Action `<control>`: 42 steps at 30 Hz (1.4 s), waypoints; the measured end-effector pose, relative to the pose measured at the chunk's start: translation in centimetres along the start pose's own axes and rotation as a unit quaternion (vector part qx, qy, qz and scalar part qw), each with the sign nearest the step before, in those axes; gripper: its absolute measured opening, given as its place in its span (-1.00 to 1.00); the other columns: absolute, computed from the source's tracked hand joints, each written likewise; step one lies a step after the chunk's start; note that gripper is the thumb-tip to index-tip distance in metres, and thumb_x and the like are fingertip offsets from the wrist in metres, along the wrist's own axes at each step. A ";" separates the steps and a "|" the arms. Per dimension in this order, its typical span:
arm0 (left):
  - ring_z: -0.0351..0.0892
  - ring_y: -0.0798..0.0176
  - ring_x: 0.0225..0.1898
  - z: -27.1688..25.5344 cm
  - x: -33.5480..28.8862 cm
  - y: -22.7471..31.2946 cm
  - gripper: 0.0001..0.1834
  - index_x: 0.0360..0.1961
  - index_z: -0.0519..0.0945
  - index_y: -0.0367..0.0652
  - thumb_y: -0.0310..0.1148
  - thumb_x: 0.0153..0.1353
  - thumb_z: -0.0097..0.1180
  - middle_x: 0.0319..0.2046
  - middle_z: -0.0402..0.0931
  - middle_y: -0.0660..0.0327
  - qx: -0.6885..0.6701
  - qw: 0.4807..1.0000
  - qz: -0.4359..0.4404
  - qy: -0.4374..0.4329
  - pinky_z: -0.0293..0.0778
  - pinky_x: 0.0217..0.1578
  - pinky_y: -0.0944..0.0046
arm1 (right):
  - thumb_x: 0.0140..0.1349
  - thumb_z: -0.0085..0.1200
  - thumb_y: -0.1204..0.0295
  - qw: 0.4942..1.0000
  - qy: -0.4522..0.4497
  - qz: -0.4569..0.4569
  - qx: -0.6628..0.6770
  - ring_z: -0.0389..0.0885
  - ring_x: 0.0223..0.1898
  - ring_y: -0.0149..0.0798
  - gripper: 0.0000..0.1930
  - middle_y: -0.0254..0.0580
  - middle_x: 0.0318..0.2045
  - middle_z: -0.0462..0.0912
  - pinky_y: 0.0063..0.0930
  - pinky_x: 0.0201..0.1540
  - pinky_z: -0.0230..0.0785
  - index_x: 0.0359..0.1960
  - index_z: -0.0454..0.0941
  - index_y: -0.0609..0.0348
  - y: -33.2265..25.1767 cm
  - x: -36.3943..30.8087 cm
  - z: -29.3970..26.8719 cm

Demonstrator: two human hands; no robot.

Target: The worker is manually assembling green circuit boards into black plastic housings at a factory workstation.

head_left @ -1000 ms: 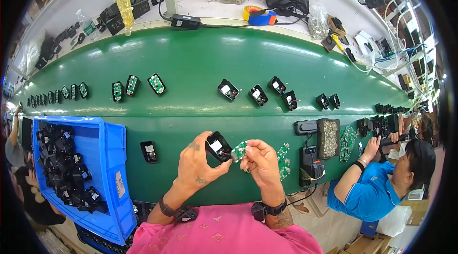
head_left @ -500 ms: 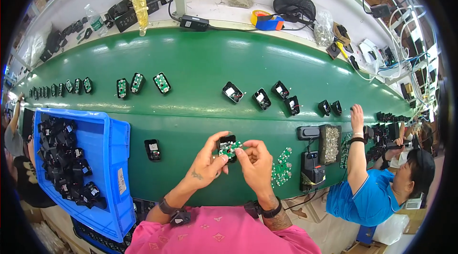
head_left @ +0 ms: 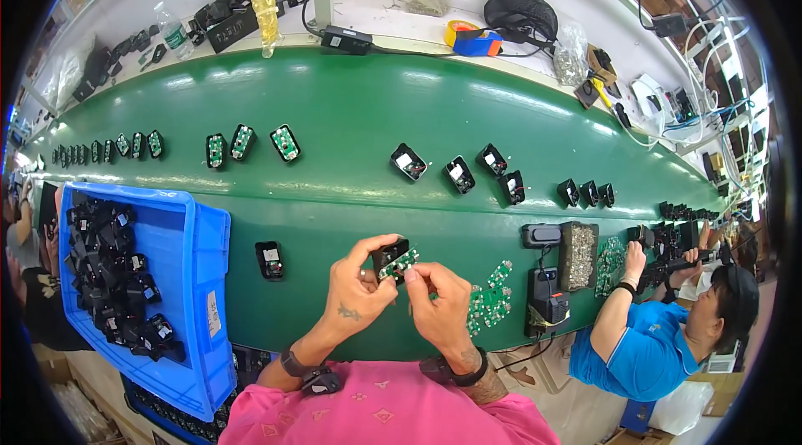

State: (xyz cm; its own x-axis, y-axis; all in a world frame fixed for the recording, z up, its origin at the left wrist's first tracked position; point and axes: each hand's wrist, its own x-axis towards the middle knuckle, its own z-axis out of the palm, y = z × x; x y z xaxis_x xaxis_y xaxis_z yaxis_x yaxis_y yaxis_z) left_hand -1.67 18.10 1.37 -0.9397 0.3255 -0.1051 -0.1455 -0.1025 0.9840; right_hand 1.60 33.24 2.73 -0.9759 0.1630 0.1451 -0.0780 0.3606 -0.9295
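My left hand [head_left: 354, 288] is closed round a small black plastic housing [head_left: 386, 249], holding it tilted above the green table. A green circuit board [head_left: 399, 264] sits slantwise at the housing's opening, partly inside it. The fingers of my right hand [head_left: 443, 301] pinch the board's right edge; the fingertips partly cover that spot. Beside my right hand lies a loose pile of green circuit boards [head_left: 491, 299]. Left of my hands, another black housing [head_left: 269, 260] with a white part inside lies on the table.
A blue crate [head_left: 188, 253] with many black housings stands at left. Across the green table [head_left: 351, 127] run housings with boards [head_left: 242, 142] and open housings [head_left: 459, 174]. A box of small metal parts [head_left: 578, 257] and a black charger [head_left: 548, 299] stand right, near a co-worker in blue [head_left: 643, 345].
My hands have tilted the housing and board, and my right fingers have shifted along the board's edge. The co-worker's arm has drawn back, and one more housing stands in the right-hand row.
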 end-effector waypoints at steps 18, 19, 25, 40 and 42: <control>0.58 0.52 -0.47 -2.2 -1.0 4.2 -0.39 0.07 0.58 -0.23 -0.66 -0.15 0.13 0.02 0.63 0.10 0.146 0.983 0.075 -0.085 0.42 -0.56 0.54 | 0.09 0.21 0.54 0.969 -0.229 -0.077 -0.041 0.53 -0.65 -0.25 -0.94 -0.15 -0.64 0.57 -0.41 -0.56 0.34 -0.46 0.60 0.28 -2.2 2.0 -3.3; 0.57 0.52 -0.48 -2.1 -0.9 4.3 -0.39 0.08 0.58 -0.23 -0.66 -0.14 0.14 0.02 0.62 0.10 0.153 0.981 0.080 -0.085 0.41 -0.57 0.54 | 0.11 0.18 0.53 0.967 -0.239 -0.077 -0.045 0.55 -0.63 -0.16 -0.93 -0.10 -0.63 0.56 -0.34 -0.54 0.38 -0.45 0.59 0.29 -2.3 2.1 -3.4; 0.57 0.48 -0.48 -1.3 -0.9 3.6 -0.38 0.11 0.57 -0.18 -0.64 -0.10 0.18 0.02 0.60 0.10 0.224 0.962 0.146 -0.054 0.42 -0.56 0.49 | 0.16 0.14 0.53 0.961 -0.251 -0.072 -0.093 0.56 -0.58 0.05 -0.93 0.00 -0.59 0.56 -0.22 -0.51 0.41 -0.45 0.55 0.28 -2.1 2.3 -3.3; 0.68 0.36 -0.25 -1.8 0.0 0.2 -0.30 0.31 0.37 -0.22 -0.68 0.09 0.24 0.08 0.51 0.09 -0.038 0.993 -0.057 -0.095 0.58 -0.37 0.48 | 0.35 0.13 0.47 0.968 -0.122 0.192 0.102 0.53 -0.58 -0.55 -0.83 -0.30 -0.56 0.63 -0.60 -0.58 0.33 -0.35 0.57 0.35 2.2 1.6 -1.3; 0.67 0.38 -0.23 -1.5 0.0 0.3 -0.29 0.31 0.37 -0.21 -0.67 0.08 0.27 0.08 0.52 0.09 -0.009 0.995 -0.053 -0.081 0.55 -0.37 0.50 | 0.33 0.15 0.48 0.984 -0.090 0.136 0.071 0.53 -0.59 -0.55 -0.85 -0.31 -0.56 0.64 -0.62 -0.59 0.32 -0.35 0.57 0.36 3.0 1.1 -1.2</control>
State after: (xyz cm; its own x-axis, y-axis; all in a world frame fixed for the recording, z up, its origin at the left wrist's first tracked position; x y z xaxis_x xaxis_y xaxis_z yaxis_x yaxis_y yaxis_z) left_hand -2.22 16.64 1.40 -0.8569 0.4826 -0.1812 -0.2469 -0.0755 0.9661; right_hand 0.56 35.56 0.49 -0.9839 0.0657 -0.1662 0.1759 0.1918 -0.9655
